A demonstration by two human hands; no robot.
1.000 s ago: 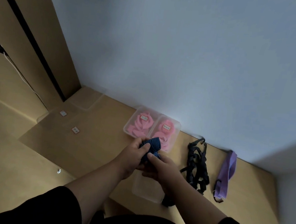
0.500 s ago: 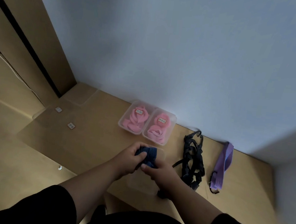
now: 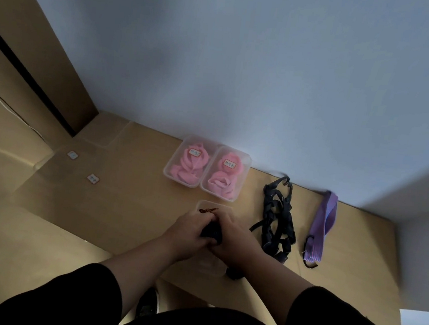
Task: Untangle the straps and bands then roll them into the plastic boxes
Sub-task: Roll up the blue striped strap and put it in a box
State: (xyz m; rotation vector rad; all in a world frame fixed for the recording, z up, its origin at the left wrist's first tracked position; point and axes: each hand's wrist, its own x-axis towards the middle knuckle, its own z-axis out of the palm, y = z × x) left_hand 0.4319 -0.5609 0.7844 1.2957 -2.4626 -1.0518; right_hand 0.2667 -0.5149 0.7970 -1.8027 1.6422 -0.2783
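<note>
Pale blue-grey walls meet a tan wooden table [image 3: 129,206] in a corner, with a tall wooden panel [image 3: 35,45] standing to the left. Against the far wall sit two clear plastic boxes side by side, the left box [image 3: 187,160] and the right box [image 3: 225,176], each holding rolled pink bands and bearing a small label. Nearer the person, a third clear box [image 3: 214,206] lies open on the table, and over it both hands meet: the left hand [image 3: 187,230] and the right hand [image 3: 234,240] have their fingers curled together around a dark blue rolled strap [image 3: 211,233], gripping it low inside the box. To the right a tangled black strap [image 3: 277,219] with hooks lies on the table, and further right a folded purple band [image 3: 323,226] lies apart from it. Two small white tags [image 3: 92,178] sit on clear lids at the left
</note>
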